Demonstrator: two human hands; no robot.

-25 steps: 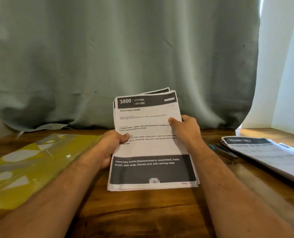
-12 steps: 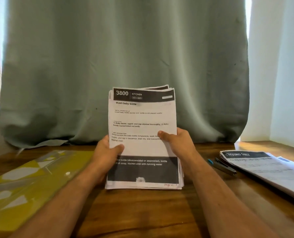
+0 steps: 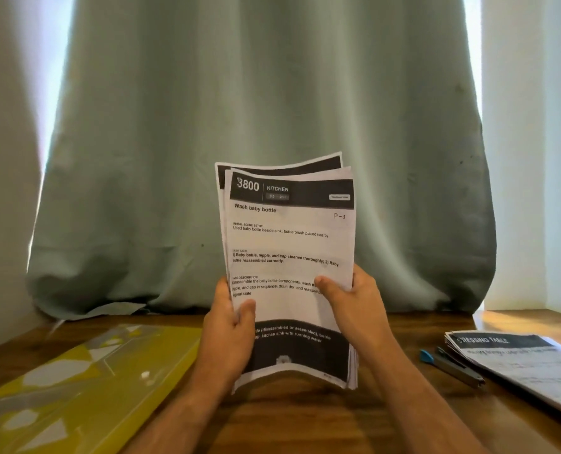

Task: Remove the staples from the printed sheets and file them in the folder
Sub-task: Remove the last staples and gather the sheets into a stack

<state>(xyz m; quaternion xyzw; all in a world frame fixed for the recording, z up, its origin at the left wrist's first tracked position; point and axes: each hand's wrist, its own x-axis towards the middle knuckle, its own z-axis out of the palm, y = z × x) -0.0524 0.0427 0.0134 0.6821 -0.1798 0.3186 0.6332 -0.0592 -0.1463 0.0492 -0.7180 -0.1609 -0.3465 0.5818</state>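
Note:
I hold a stack of printed sheets (image 3: pixel 289 244) upright over the wooden table (image 3: pixel 289 427); the top page reads "3800 KITCHEN, Wash baby bottle". My left hand (image 3: pixel 230 326) grips the stack's left edge, thumb on the front. My right hand (image 3: pixel 351 299) grips the right edge, thumb across the text. The sheets are fanned at the top and the bottom edge bows upward just above the table. A yellow translucent folder (image 3: pixel 76 385) lies flat at the left.
A second pile of printed sheets (image 3: pixel 518 362) headed "DRESSING TABLE" lies at the right. A dark tool with a blue tip (image 3: pixel 449 365) lies beside that pile. A grey-green curtain (image 3: pixel 266 126) hangs behind the table.
The stack has been tilted up from a leaning position to upright, and lifted slightly. Both hands have slid lower along its side edges. The head view has tilted upward.

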